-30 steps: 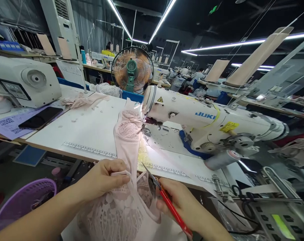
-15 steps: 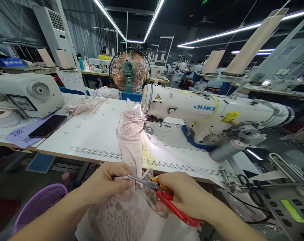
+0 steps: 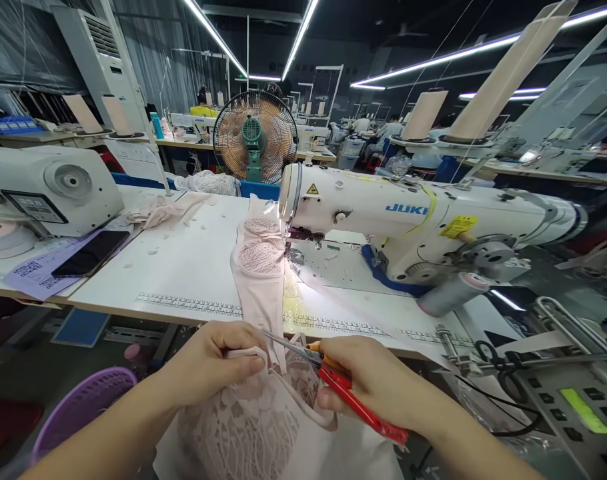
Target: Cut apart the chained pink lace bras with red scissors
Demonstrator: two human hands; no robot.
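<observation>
Left hand [image 3: 226,360] — thumb [image 3: 246,367] below curled fingers [image 3: 239,335], pinching. Right hand [image 3: 361,377] — curled in a grip, near the left fingers. Both forearms [image 3: 121,417] diverge behind the fingers.

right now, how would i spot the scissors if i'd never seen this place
Find the large white JUKI sewing machine on the table. Come down from its needle end, past the table's front edge, to the right hand. The scissors it holds have a bright red handle, unlike the pale pink fabric beside them.
</observation>
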